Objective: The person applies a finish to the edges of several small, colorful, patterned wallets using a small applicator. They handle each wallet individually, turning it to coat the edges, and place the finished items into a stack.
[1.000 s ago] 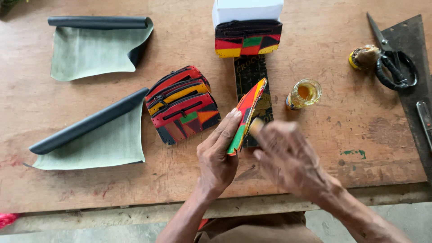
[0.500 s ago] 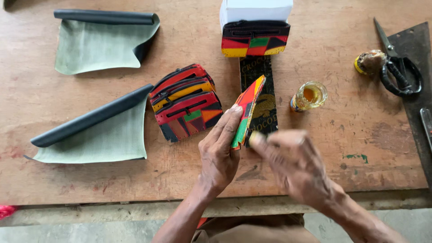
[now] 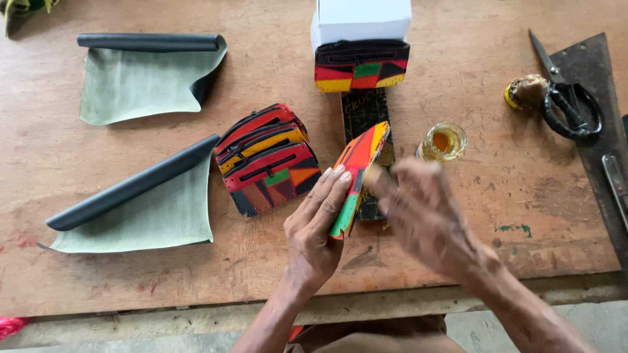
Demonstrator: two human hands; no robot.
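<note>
On the far left of the worn wooden table point(image 3: 78, 281) lie two sheets of pale green leather with dark rolled edges; the upper rolled sheet point(image 3: 147, 82) sits near the top edge, and the lower rolled sheet point(image 3: 140, 206) lies at a slant below it, well apart from it. Just right of the lower sheet stands a stack of patchwork pouches in red, yellow, green and black point(image 3: 267, 159), fanned one against another; their dark zips face up. The left hand point(image 3: 315, 225) comes up from the bottom edge with fingers extended flat against one face of a flat patchwork piece in red, orange and green point(image 3: 356, 176), bracing it on edge above a dark printed strip point(image 3: 363, 117) that lies on the table. The right hand point(image 3: 425, 216) is blurred and lies against the other side of the same piece; its grip cannot be told. Above them a white box point(image 3: 363, 19) rests on a finished patchwork pouch point(image 3: 361, 67). Right of the hands stands a small glass jar of amber liquid point(image 3: 445, 141), near the piece but apart from it; farther right a yellowish lump point(image 3: 526, 91) touches black-handled scissors point(image 3: 566, 101), which lie partly on a dark metal square point(image 3: 598, 117).
</note>
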